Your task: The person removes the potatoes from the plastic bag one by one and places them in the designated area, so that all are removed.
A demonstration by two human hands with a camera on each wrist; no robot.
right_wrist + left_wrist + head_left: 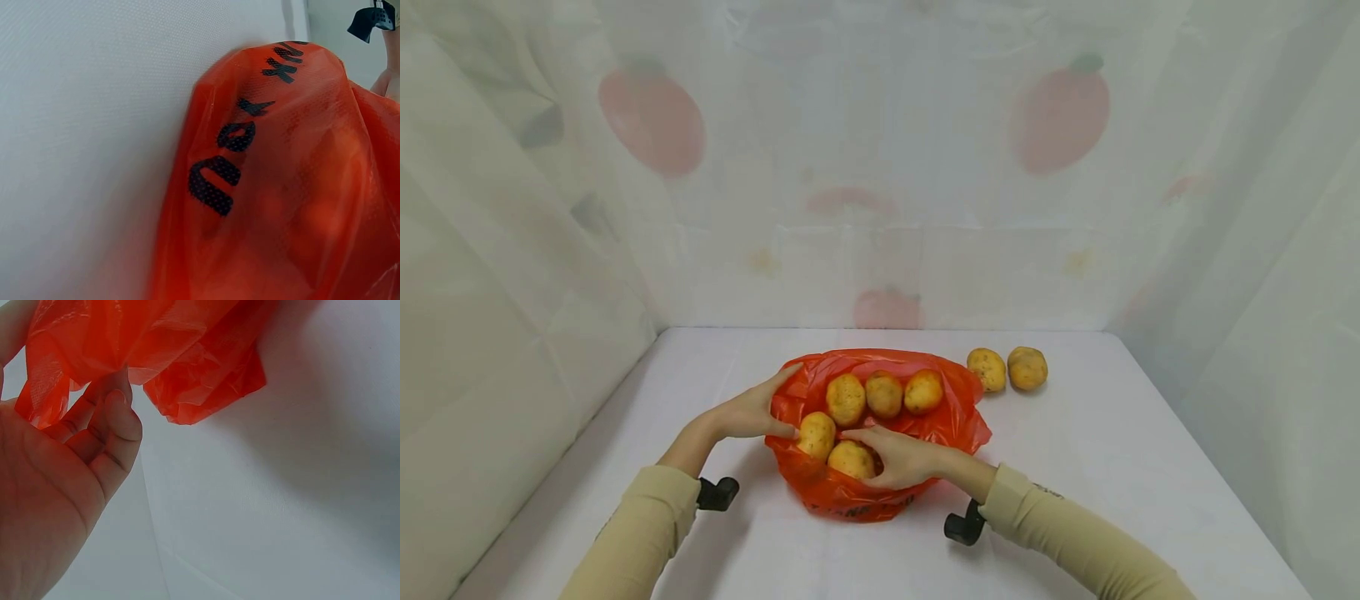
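Note:
A red plastic bag (871, 500) with black lettering lies open at the middle of the table, its mouth spread wide. Several yellow-brown potatoes (846, 400) sit inside it. At the bag's left side my left hand (748, 414) holds the rim; in the left wrist view its fingers (119, 425) pinch the red film. My right hand (910, 458) reaches in from the right, thumb and fingers around the front potato (852, 459). Another potato (817, 435) lies between both hands. The right wrist view shows just the bag's printed side (269, 187), with the right hand out of sight.
Two loose potatoes, one (987, 370) close by the bag's back right corner and one (1027, 368) just beyond it, lie on the white table (1120, 467). White curtains (880, 167) with faded fruit prints enclose the back and sides.

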